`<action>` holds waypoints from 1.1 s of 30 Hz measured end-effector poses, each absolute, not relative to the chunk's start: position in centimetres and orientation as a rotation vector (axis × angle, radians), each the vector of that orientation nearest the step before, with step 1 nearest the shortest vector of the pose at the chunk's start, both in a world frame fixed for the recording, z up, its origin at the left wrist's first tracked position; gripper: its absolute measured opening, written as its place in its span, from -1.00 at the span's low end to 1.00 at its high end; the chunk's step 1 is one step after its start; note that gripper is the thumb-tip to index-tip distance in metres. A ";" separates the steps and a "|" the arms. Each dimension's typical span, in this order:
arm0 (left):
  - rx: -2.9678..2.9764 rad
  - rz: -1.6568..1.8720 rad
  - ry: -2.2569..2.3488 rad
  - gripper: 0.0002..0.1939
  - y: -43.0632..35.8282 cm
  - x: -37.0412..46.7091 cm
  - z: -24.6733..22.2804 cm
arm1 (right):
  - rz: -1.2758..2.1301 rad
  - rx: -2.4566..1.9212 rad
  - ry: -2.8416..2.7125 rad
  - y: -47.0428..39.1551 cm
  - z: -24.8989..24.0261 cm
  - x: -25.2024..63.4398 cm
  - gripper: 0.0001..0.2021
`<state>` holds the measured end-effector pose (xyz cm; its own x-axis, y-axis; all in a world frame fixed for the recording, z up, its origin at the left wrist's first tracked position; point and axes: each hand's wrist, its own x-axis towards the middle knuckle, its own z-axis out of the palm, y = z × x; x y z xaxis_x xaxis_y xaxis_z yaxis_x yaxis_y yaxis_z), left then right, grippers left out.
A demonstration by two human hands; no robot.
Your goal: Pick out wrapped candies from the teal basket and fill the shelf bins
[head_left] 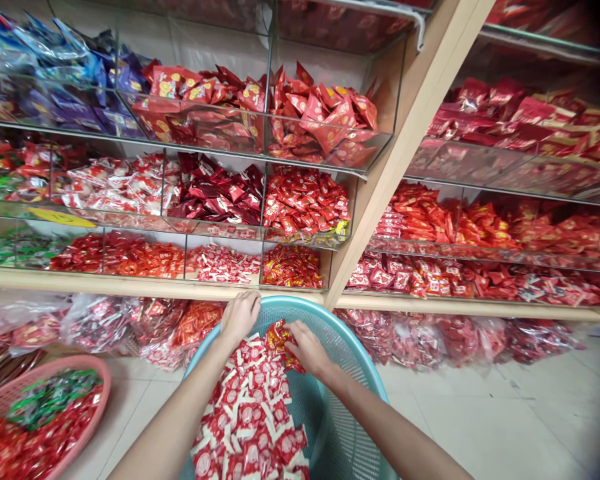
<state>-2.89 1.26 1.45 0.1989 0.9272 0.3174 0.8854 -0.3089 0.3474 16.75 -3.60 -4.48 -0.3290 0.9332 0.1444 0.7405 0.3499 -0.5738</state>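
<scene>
A large teal plastic basket [377, 383] stands before me below the shelves. My left hand [240, 319] is at its far rim, fingers bent over the edge. Inside, small red-and-white wrapped candies [250, 417] are heaped on the left, while the right part shows bare mesh wall. At the far end of the heap, my right hand [307, 347] has its fingers curled against red-and-yellow candy packets [279, 337]; how many it grips is hidden.
Shelves with clear dividers hold wrapped sweets, including small red packets [293, 265] just above the basket. A wooden post [405, 153] splits the shelving. Filled plastic bags [103, 323] line the floor underneath. A pink basket [105, 383] of red and green packets is at left.
</scene>
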 end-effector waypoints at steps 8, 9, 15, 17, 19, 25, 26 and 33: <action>2.356 0.716 1.806 -0.66 1.3 -3.0 1.3 | 0.446 -1.693 -2.170 -3.4 -1.9 17.4 -0.89; 2.354 0.716 1.804 -0.66 1.3 -3.0 1.3 | 0.492 -1.757 -2.203 -3.4 -1.6 17.7 -0.87; 2.339 0.715 1.796 -0.67 1.3 -2.9 1.3 | 1.152 -1.846 -2.452 -3.9 -1.1 19.3 -0.79; 2.342 0.712 1.796 -0.67 1.4 -2.9 1.2 | 1.485 -1.882 -2.424 -4.1 -1.3 19.7 -0.82; 2.346 0.711 1.796 -0.67 1.4 -2.9 1.2 | 1.606 -1.931 -2.417 -4.2 -1.6 19.9 -0.84; 2.363 0.720 1.785 -0.67 1.5 -3.0 1.1 | 1.589 -1.864 -2.404 -4.2 -2.4 20.1 -0.87; 2.365 0.719 1.788 -0.67 1.5 -3.0 1.1 | 1.618 -1.807 -2.389 -4.1 -2.5 20.2 -0.88; 2.358 0.676 1.818 -0.66 1.5 -2.9 1.2 | 1.726 -1.777 -2.262 -3.8 -3.0 20.4 -0.94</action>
